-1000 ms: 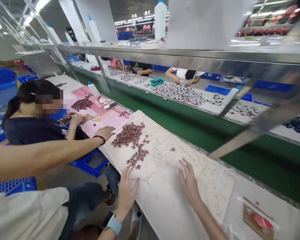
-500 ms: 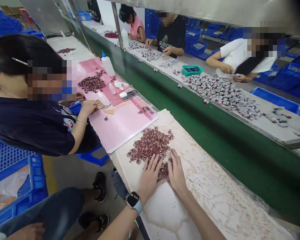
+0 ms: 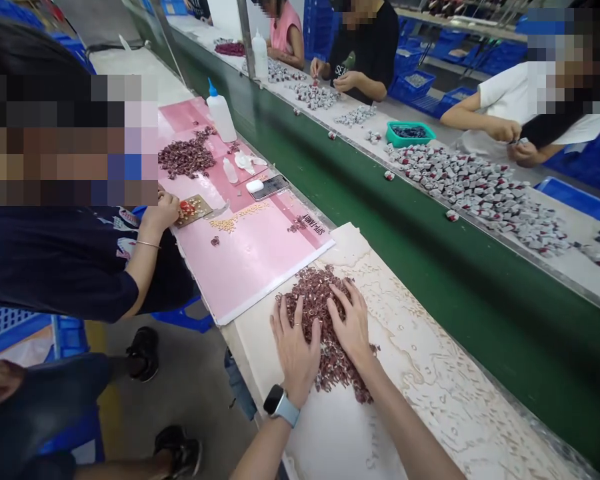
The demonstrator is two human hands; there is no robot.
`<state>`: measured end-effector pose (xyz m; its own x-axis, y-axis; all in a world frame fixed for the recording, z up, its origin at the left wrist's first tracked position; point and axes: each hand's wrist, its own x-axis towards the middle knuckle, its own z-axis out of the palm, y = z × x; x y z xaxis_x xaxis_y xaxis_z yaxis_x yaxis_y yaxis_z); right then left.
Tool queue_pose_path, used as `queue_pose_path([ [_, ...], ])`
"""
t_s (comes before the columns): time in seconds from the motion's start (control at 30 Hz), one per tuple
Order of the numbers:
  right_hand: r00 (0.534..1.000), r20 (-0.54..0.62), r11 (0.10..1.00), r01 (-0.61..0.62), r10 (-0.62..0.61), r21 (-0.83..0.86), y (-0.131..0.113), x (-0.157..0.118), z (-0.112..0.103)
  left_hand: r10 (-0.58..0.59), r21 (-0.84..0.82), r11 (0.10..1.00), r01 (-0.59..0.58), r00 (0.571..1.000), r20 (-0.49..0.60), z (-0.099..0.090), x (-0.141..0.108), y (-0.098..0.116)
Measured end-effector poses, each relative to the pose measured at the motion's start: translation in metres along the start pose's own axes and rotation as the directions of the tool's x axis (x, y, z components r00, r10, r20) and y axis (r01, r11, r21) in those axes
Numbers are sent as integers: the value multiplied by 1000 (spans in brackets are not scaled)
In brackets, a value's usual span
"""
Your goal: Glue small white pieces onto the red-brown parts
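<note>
Brown pile (head view): small bits point(image 3: 327, 363) heaped on near bench point(image 3: 330, 437), just this side of pink mat point(image 3: 240, 267); partly hidden by both hands.
L hand point(image 3: 296, 353): on L flank of pile, palm down, fingers spread apart, thumb twd centre; touching bits, not clamped. Ring on 1 finger.
R hand point(image 3: 351, 330): on R flank, fingers apart & slightly bent, tips on upper part of pile; not clamped either.
Gap: hands near each other, not touching; bits show betw. & below them, a few past R wrist.
Watch point(image 3: 283, 405): L wrist, dark face, pale blue strap.
Pink mat: carries 2nd brown heap point(image 3: 187, 157), blue-tipped bottle point(image 3: 221, 117), small bottle point(image 3: 230, 171), phone point(image 3: 271, 188) w/ white case point(image 3: 255, 186) beside it, yellowish bits point(image 3: 225, 225).
Co-worker, L point(image 3: 55, 260): dark top, bracelet, hand at small board point(image 3: 196, 209) w/ red & pale bits.
Green strip point(image 3: 340, 173): runs betw. near bench & far bench point(image 3: 353, 135).
Far bench: grey-white pile w/ red bits point(image 3: 485, 197), green tray point(image 3: 409, 142) of dark bits; several ppl seated behind.
</note>
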<state>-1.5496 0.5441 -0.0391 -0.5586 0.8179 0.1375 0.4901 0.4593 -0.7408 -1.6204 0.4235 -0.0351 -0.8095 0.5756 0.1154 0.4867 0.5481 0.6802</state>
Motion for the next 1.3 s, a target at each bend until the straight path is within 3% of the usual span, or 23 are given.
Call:
queue_pose_path([
  [0.13, 995, -49, 989, -78, 84, 122, -12, -15, 8, -40, -110, 993, 37, 999, -25, 12, -4, 15],
  [0.33, 974, -74, 919, -177, 216, 353, -24, -21, 10, -102, -337, 938, 80, 994, -48, 21, -7, 18],
  [0.63, 918, 26, 665, -306, 396, 682, -28, -29, 7, -150, -595, 799, 85, 987, -60, 23, -9, 35],
  [0.83, 886, -22, 557, -272, 464, 784, -32, -30, -1, -168, -658, 751, 58, 980, -105, 30, -9, 50],
  [0.97, 864, -97, 534, -213, 493, 818, -32, -39, -24, -122, -678, 735, 22, 987, -100, 29, -21, 73],
  [1.1, 817, -195, 538, -160, 543, 828, -21, -66, -63, -40, -679, 734, -20, 997, -72, 31, -55, 105],
  [1.2, 760, -275, 547, -123, 589, 828, -5, -104, -101, 40, -686, 727, -44, 999, -22, 39, -99, 132],
  [1.3, 678, -353, 555, -97, 645, 826, 16, -160, -145, 128, -703, 710, -41, 989, 71, 50, -163, 158],
])
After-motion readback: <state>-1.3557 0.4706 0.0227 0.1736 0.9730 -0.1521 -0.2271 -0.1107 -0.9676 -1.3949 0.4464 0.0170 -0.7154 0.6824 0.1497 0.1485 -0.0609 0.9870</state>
